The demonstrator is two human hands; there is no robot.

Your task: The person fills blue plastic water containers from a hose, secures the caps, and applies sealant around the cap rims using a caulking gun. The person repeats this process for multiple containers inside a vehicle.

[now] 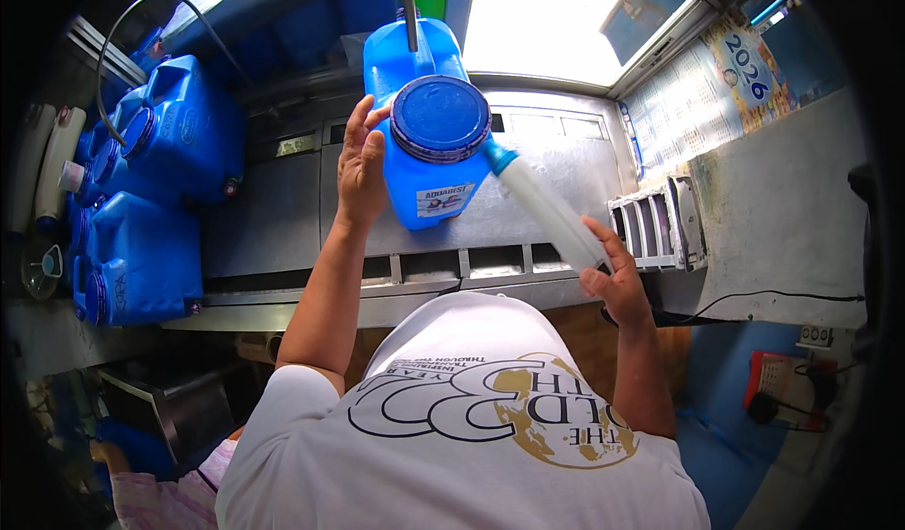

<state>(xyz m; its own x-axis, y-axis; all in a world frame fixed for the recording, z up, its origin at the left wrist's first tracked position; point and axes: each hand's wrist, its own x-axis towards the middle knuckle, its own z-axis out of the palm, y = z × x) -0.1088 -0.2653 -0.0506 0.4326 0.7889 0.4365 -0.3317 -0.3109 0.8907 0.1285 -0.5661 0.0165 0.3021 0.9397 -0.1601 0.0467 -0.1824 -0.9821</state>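
Observation:
A blue water jug [391, 176] with a large round blue screw lid [439, 115] stands in front of me on the metal counter, a white label low on its near side. My left hand [360, 167] is against the jug's left side, its fingers bent at the lid's edge. In my right hand [616, 275] is a long whitish cylinder with a teal end [551, 211]. Its teal end meets the jug's right side just under the lid; whether they touch, I cannot tell. My right fingers wrap round the cylinder's lower end.
Several blue jugs [151, 256] stand at the left, a thin curved tube [118, 35] reaching one. A metal pipe [408, 7] hangs over the jug. At the right are a slotted white rack [655, 228] and a black cord [773, 294]. Another person's pink sleeve [170, 497] shows lower left.

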